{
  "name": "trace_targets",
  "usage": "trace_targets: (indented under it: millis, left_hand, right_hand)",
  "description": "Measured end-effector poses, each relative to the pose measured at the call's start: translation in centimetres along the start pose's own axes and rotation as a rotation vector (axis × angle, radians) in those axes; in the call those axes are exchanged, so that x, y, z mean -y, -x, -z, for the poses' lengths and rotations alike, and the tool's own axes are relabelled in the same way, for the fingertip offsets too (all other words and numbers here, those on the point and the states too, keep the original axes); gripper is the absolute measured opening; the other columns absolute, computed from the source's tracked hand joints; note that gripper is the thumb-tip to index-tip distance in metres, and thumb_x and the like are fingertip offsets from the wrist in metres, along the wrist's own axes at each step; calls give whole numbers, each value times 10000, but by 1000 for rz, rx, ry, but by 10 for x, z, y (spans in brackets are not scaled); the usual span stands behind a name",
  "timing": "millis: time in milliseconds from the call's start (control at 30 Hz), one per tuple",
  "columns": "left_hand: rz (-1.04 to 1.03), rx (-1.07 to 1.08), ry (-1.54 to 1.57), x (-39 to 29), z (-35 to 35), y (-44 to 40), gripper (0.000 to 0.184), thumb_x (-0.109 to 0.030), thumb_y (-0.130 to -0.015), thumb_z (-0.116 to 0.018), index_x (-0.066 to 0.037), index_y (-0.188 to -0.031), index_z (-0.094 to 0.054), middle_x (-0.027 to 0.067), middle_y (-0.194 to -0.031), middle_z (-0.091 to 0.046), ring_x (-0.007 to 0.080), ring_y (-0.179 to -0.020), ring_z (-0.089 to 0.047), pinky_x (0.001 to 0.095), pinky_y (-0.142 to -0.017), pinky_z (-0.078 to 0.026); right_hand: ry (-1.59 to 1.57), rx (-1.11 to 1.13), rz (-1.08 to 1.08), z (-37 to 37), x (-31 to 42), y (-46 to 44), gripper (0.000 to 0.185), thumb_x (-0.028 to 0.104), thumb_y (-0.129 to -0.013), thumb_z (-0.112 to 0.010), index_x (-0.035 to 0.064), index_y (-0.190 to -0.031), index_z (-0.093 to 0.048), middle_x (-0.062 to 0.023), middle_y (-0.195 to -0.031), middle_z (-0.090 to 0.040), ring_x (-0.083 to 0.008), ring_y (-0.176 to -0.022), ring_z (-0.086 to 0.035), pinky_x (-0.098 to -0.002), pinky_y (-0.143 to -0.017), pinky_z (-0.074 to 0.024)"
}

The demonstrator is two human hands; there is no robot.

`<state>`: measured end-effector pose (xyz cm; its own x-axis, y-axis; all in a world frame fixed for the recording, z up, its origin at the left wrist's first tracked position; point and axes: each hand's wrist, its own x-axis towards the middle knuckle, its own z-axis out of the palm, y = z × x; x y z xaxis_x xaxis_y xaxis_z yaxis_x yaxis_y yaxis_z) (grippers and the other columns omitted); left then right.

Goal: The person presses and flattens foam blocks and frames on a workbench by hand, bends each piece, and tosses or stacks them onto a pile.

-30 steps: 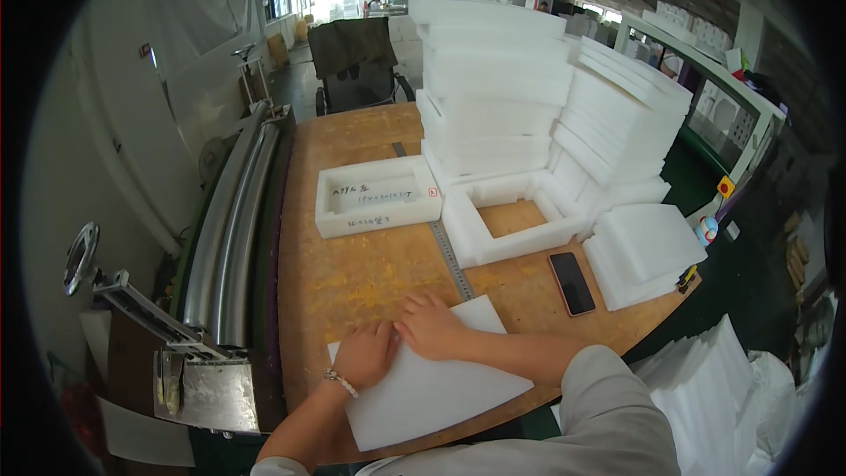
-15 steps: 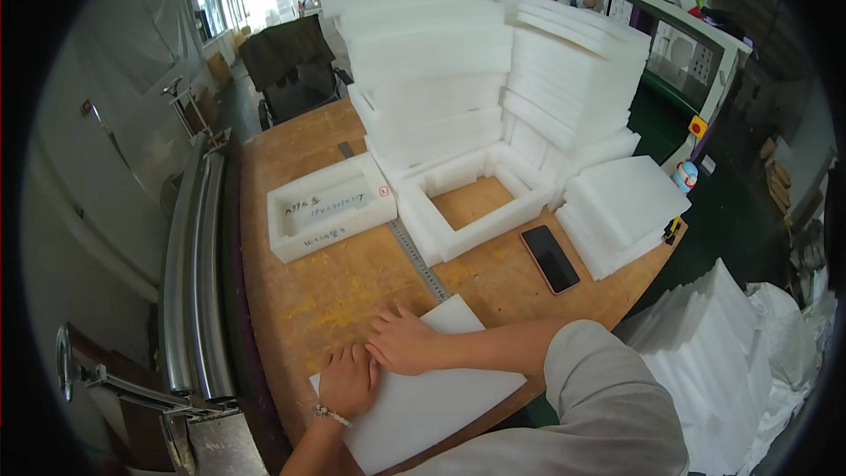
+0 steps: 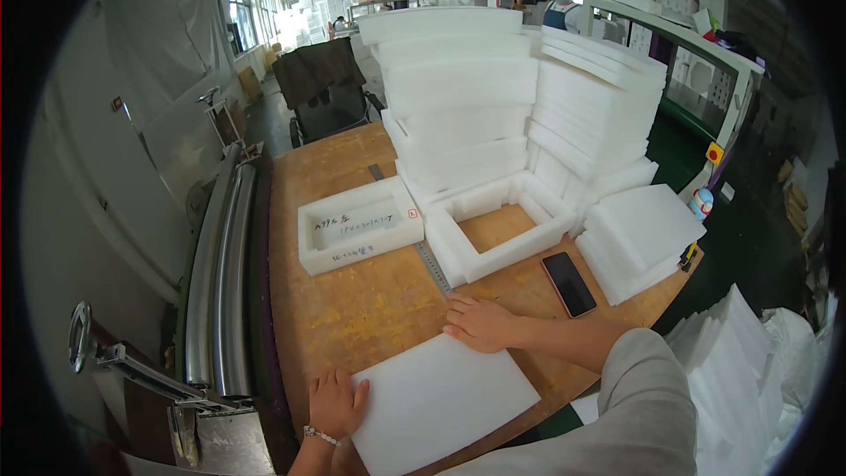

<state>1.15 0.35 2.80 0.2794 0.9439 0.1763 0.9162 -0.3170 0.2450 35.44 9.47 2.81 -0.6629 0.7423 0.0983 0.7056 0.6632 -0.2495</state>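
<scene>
One wooden table (image 3: 348, 317) fills the middle of my head-camera view and serves as the work surface. Across its far right side I see a tall foam stack (image 3: 463, 79) and, adjoining it, a second foam stack (image 3: 599, 110), both white and layered. Along the left side of the table runs a pair of metal rollers (image 3: 233, 291), mounted side by side. A dark chair (image 3: 330, 110) stands past the far end. A short foam stack (image 3: 643, 234) occupies the right part of the table. The white foam sheet (image 3: 445, 405) lies flat at the near edge, directly between my two hands. Beyond it, at the foot of the tall stack, rests a rectangular foam frame (image 3: 515, 253) with wood visible through its centre. To the left of the frame sits a shallow foam tray (image 3: 392, 241) bearing handwriting and a small red mark. My right hand (image 3: 480, 322) is placed at the far edge of the sheet, fingers extended leftward and unclenched. My left hand (image 3: 337, 401) is placed at the left edge, fingers extended forward, thumb against the sheet, likewise unclenched; how firmly either hand presses I cannot tell. A steel ruler (image 3: 432, 269) lies partly covered between tray and frame, its near end close to my right fingertips. A phone (image 3: 568, 285) lies face up between frame and short stack. A beaded bracelet (image 3: 322, 436) encircles my left wrist.
</scene>
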Motion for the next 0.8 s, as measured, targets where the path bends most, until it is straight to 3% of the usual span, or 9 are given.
trace_targets:
  millis: [233,367,533,600,633,700,767,800]
  left_hand:
    - [14,-8,3,-1,2,0,331,-331,-936,-520,-8,-1001,-548,164,-979,-603,354,-898,-556,422,-887,-405]
    - [0,-65,75,-2,-3,3,373,-349,-913,-546,17,-985,-558,176,-955,-599,358,-900,-556,439,-896,-407]
    - [26,-79,161,2,-10,4,353,-339,-902,-557,7,-973,-550,182,-979,-586,365,-895,-543,443,-910,-398]
    - [22,-21,89,2,-7,4,409,-351,-915,-554,30,-1060,-568,198,-1088,-608,369,-981,-563,488,-1008,-373]
    - [33,-65,82,-1,-8,4,409,-351,-915,-554,30,-1060,-568,198,-1088,-608,369,-981,-563,488,-1008,-373]
    - [-30,-62,-200,-13,-9,4,556,-397,-940,-539,62,-1254,-538,219,-1284,-579,372,-1174,-538,561,-1115,-295]
    - [-130,11,-34,-50,6,4,705,-441,-957,-519,65,-1438,-416,234,-1496,-438,376,-1386,-413,609,-1176,-182]
    - [-124,11,-33,-56,5,8,705,-441,-957,-519,65,-1438,-416,234,-1496,-438,376,-1386,-413,609,-1176,-182]
  right_hand:
    - [-256,20,-42,-5,-10,0,352,310,-1071,-379,18,-1124,-568,-146,-1311,-571,-370,-1412,-374,-429,-1122,-357]
    - [-396,-27,-56,-10,-10,6,261,239,-1060,-428,23,-1104,-568,-149,-1358,-546,-367,-1419,-367,-426,-1172,-307]
    - [-359,-45,18,-11,-15,4,215,206,-1047,-451,39,-1122,-564,-143,-1378,-534,-376,-1411,-376,-422,-1167,-313]
    - [-229,-73,43,-5,-10,3,287,242,-1040,-459,55,-1238,-548,-148,-1440,-483,-395,-1432,-335,-511,-1173,-276]
    - [-201,-84,77,-6,-2,1,287,242,-1040,-459,55,-1238,-548,-148,-1440,-483,-395,-1432,-335,-511,-1173,-276]
    - [278,-188,-21,-12,20,0,398,309,-1042,-447,78,-1364,-489,-167,-1494,-416,-424,-1455,-274,-629,-1157,-214]
    - [82,-88,27,-10,66,-2,533,380,-1044,-418,83,-1486,-386,-203,-1565,-317,-453,-1482,-191,-703,-1137,-147]
    - [81,-84,31,-17,78,2,533,380,-1044,-418,83,-1486,-386,-203,-1565,-317,-453,-1482,-191,-703,-1137,-147]
